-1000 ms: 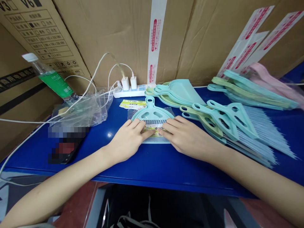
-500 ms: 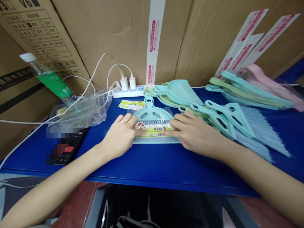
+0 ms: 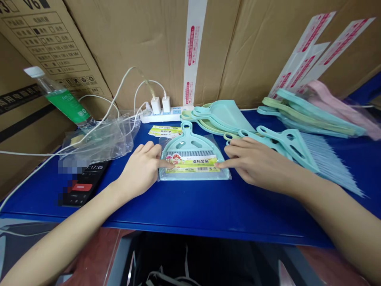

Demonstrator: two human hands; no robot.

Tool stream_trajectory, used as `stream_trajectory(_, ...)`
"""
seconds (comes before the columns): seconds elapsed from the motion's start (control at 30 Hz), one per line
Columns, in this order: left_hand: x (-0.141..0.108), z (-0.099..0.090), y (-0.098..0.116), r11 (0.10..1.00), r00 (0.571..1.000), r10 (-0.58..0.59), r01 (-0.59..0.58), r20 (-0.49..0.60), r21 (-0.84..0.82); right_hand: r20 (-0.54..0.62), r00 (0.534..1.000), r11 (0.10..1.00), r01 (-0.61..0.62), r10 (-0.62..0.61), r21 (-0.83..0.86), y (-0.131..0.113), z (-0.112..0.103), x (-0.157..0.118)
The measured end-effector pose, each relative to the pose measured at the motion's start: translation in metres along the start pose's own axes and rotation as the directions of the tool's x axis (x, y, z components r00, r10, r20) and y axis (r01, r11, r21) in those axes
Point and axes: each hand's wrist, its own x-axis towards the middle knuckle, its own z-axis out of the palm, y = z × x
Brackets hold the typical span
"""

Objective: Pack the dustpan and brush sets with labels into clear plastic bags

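Observation:
A light teal dustpan with a small brush lies flat in clear plastic wrap, its handle pointing away from me. A yellow-green printed label crosses its lower part. My left hand is at the left edge, one finger stretched onto the label's left end and the other fingers curled. From the right, my right hand touches the label's right end with one outstretched finger. Neither hand grips anything, so both count as open.
More labels and a power strip lie behind. Teal and green dustpans and brushes are at the right, with wrapped sets beyond. A bottle, plastic bags and a phone are at the left.
Both hands have moved outward from the package, the left one to the left and the right one to the right. More of the dustpan and label now shows.

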Motion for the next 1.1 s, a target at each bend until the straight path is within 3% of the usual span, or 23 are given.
stream_trajectory(0.33,-0.007,-0.003,-0.005,0.994,0.995,-0.099,0.100,0.027,-0.048,0.041,0.998,0.994,-0.052,0.048,0.092,0.001,-0.001,-0.001)
stream_trajectory(0.73,-0.010,-0.001,0.001,0.991,0.984,-0.128,0.131,-0.125,0.018,0.041,0.992,0.969,-0.129,0.123,0.211,-0.006,-0.003,0.001)
stream_trajectory(0.93,-0.006,-0.002,0.002,0.963,0.967,-0.255,0.256,0.027,-0.084,0.100,0.977,0.938,-0.208,0.188,0.278,-0.006,-0.002,0.003)
stream_trajectory(1.1,-0.003,0.004,0.000,0.894,0.935,-0.319,0.351,0.154,-0.280,0.191,0.897,0.806,-0.443,0.399,0.393,-0.012,0.001,0.007)
